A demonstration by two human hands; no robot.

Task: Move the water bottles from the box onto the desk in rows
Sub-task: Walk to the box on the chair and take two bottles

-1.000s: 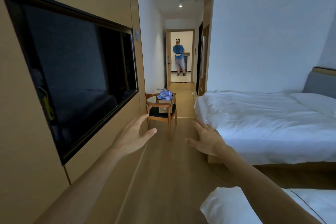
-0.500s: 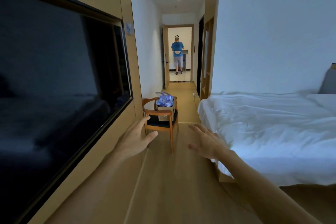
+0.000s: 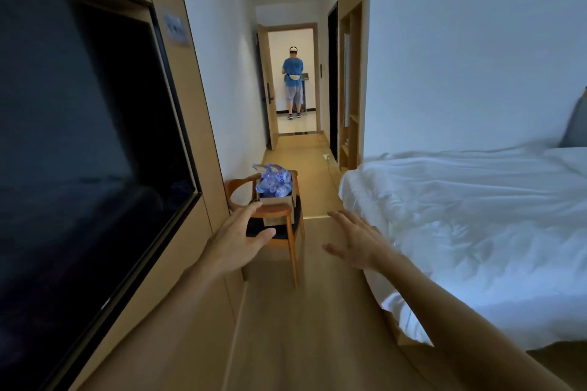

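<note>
A cardboard box (image 3: 275, 202) stands on a wooden chair (image 3: 290, 243) by the left wall, ahead of me. Several clear plastic water bottles (image 3: 273, 180) are heaped in its open top. My left hand (image 3: 237, 240) is stretched forward with fingers apart, holding nothing, and overlaps the chair's near armrest in view. My right hand (image 3: 357, 240) is also held out, palm down and empty, to the right of the chair. Both hands are short of the box. No desk is visible.
A large dark TV (image 3: 79, 143) is set into the wood-panelled left wall. A white bed (image 3: 476, 225) fills the right side. A wooden floor strip (image 3: 305, 311) runs between them to a hallway, where a person in a blue shirt (image 3: 293, 81) stands beyond the open door.
I have walked forward along the gap between TV wall and bed. The chair with the box is nearer and larger. Both hands stay outstretched and empty.
</note>
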